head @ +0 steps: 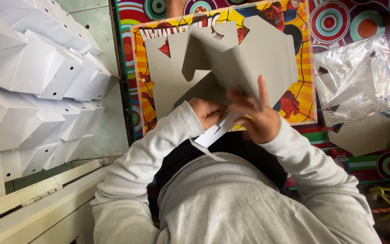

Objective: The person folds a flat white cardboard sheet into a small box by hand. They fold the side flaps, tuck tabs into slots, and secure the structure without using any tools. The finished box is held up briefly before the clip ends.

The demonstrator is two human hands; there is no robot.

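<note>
Along the left side of the scene, rows of finished white folded cartons (37, 86) lay stacked in overlapping tiers, each with a small round hole. Farther in, toward the middle, a brightly printed cartoon board (301, 97) served as the work surface over a mat of coloured rings (362, 22). To the right sat a crumpled clear plastic bag (362, 72) with more flat grey blanks (366, 133) beside and under it. At the centre, the person held a grey die-cut cardboard blank (231, 63) half raised off the board, its flaps already bent. The left hand (208, 113) was curled shut on the near edge of the blank; the right hand (253, 113) pinched the same edge, one finger straight up against the panel. Both hands worked close together there, so a flap could probably have creased off its score line or torn at a narrow tab, and the unsupported far panels might have sagged and folded the wrong way.
</note>
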